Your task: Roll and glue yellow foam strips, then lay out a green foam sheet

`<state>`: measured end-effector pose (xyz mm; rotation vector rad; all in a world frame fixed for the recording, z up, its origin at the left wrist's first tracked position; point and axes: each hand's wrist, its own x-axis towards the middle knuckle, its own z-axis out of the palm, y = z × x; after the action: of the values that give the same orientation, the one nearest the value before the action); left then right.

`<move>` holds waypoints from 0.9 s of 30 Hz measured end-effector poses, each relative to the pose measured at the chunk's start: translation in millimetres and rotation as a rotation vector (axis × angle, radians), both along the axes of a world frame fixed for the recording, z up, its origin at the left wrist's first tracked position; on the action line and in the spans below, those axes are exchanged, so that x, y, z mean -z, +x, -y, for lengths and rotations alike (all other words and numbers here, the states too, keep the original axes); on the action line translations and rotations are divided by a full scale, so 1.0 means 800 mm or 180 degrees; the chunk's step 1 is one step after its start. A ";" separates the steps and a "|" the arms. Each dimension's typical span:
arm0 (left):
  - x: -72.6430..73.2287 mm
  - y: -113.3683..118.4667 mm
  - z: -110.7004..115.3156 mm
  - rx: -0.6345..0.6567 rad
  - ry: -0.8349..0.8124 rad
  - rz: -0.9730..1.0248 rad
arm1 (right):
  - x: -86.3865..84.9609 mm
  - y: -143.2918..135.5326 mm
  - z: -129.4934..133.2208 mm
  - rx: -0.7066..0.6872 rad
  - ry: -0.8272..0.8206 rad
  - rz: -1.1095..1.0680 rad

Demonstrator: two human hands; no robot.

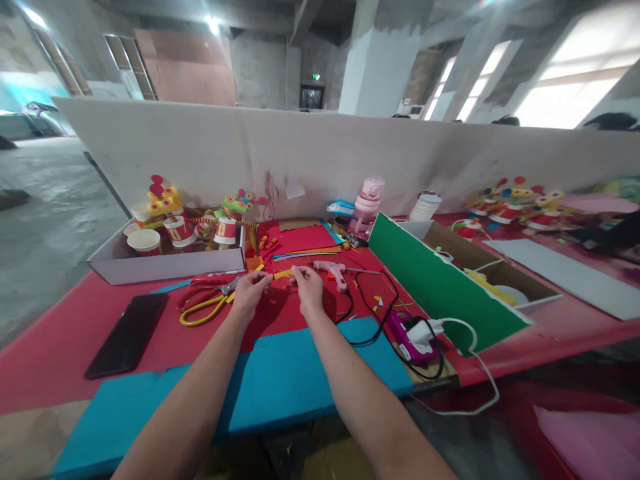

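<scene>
Beyond the yellow-handled scissors [220,303], my left hand [251,291] pinches one end of the yellow strip [283,274], held between my hands over the red tabletop [270,310]. My right hand [309,288] pinches the other; I'd best grip lightly, keeping clear of the pink glue gun [332,268].

- Two bare hands, left [251,289] and right [309,288], pinch a small yellow strip [283,273] between them above a red-covered table [55,357].
- Yellow-handled scissors [203,315] lie beside the left hand; a pink glue gun [332,269] rests just beyond the right.
- A dark phone [127,337] lies at left, near an open box [165,269] of paper-cup figures [180,231].
- At right, a purple power strip [407,341] sits before a green-sided box [440,283].
</scene>
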<state>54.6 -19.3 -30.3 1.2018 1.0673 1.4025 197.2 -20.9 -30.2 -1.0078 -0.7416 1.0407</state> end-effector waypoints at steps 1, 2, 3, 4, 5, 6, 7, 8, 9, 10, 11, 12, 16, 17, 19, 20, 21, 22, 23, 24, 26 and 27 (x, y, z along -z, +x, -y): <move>0.000 0.000 0.000 0.0010 -0.0004 0.0061 | 0.000 0.001 -0.001 0.0051 0.0004 -0.0122; 0.000 -0.001 0.000 0.0016 -0.0009 0.0120 | 0.001 0.002 -0.002 0.0049 -0.0010 -0.0256; 0.000 -0.001 -0.001 0.0013 -0.0020 0.0167 | 0.001 0.002 -0.002 -0.0018 -0.0049 -0.0378; 0.000 -0.001 -0.001 0.0003 -0.0040 0.0198 | 0.001 0.002 -0.002 -0.0140 -0.0107 -0.0463; 0.000 -0.001 -0.001 -0.0006 -0.0063 0.0210 | 0.001 0.001 -0.002 -0.0299 -0.0173 -0.0478; 0.000 -0.001 -0.001 -0.0008 -0.0076 0.0197 | 0.001 0.000 -0.002 -0.0447 -0.0220 -0.0413; -0.001 -0.001 -0.001 -0.0003 -0.0077 0.0168 | 0.001 -0.002 -0.001 -0.0558 -0.0227 -0.0285; -0.001 -0.001 0.000 0.0008 -0.0063 0.0134 | 0.001 -0.003 0.000 -0.0609 -0.0191 -0.0133; -0.002 0.000 0.000 0.0019 -0.0041 0.0099 | 0.001 -0.005 0.001 -0.0605 -0.0126 0.0008; -0.003 0.001 0.001 0.0025 -0.0019 0.0072 | 0.001 -0.006 0.002 -0.0566 -0.0053 0.0116; -0.004 0.001 0.001 0.0023 -0.0002 0.0055 | 0.002 -0.007 0.003 -0.0511 0.0012 0.0182; -0.004 0.001 0.002 0.0018 0.0003 0.0049 | 0.002 -0.007 0.003 -0.0452 0.0059 0.0210; -0.004 0.002 0.002 0.0016 -0.0004 0.0044 | 0.004 -0.006 0.001 -0.0394 0.0036 0.0128; -0.004 0.002 0.001 0.0022 -0.0010 0.0050 | 0.004 -0.006 0.000 -0.0412 0.0013 0.0045; -0.003 0.002 0.001 0.0037 -0.0037 0.0087 | 0.003 -0.006 0.000 -0.0418 -0.0042 -0.0191; -0.003 0.002 0.001 0.0040 -0.0055 0.0118 | 0.003 -0.006 0.000 -0.0411 -0.0076 -0.0313; -0.003 0.002 0.000 0.0038 -0.0073 0.0154 | 0.002 -0.007 0.001 -0.0414 -0.0123 -0.0406; -0.002 0.002 0.000 0.0032 -0.0082 0.0192 | 0.001 -0.008 0.002 -0.0457 -0.0175 -0.0447; -0.001 0.002 0.000 0.0035 -0.0091 0.0225 | 0.000 -0.010 0.003 -0.0548 -0.0222 -0.0423; 0.000 0.002 0.000 0.0042 -0.0105 0.0245 | 0.000 -0.012 0.004 -0.0675 -0.0254 -0.0336; 0.002 0.002 -0.001 0.0090 -0.0132 0.0230 | 0.003 -0.017 0.006 -0.0894 -0.0238 -0.0075; 0.003 0.002 -0.001 0.0115 -0.0140 0.0200 | 0.004 -0.019 0.007 -0.0928 -0.0195 0.0031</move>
<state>56.0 -18.2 -32.3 1.1330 1.0230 1.3732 181.7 -26.3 -33.7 -0.9757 -0.8870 1.3172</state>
